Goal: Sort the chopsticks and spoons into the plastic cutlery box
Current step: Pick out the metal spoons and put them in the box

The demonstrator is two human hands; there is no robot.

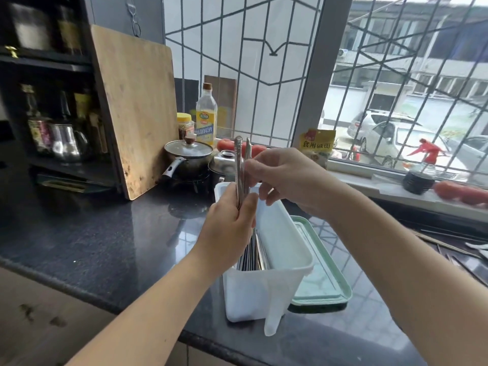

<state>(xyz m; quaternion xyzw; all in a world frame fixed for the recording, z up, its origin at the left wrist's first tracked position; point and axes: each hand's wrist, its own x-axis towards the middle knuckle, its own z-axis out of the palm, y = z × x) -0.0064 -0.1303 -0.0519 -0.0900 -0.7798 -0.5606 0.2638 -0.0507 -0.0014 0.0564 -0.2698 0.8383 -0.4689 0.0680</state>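
Metal chopsticks [240,165] being gripped upright by left hand [232,223], fingers curled round lower ends, above white plastic cutlery box [287,249]. Upper shafts being pinched by right hand [285,178]. More cutlery lying inside box, on dark surface [111,233].

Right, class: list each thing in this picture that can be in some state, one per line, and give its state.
Cutlery box: open, upright on the counter, metal cutlery already inside.
Green lid: off, lying flat right of the box.
Metal chopsticks: upright over the box.
Left hand: gripping the chopsticks' lower part.
Right hand: fingertips pinching one chopstick.
Pot: lid on.
Oil bottle: capped, upright.
Cutting board: leaning against the shelf.
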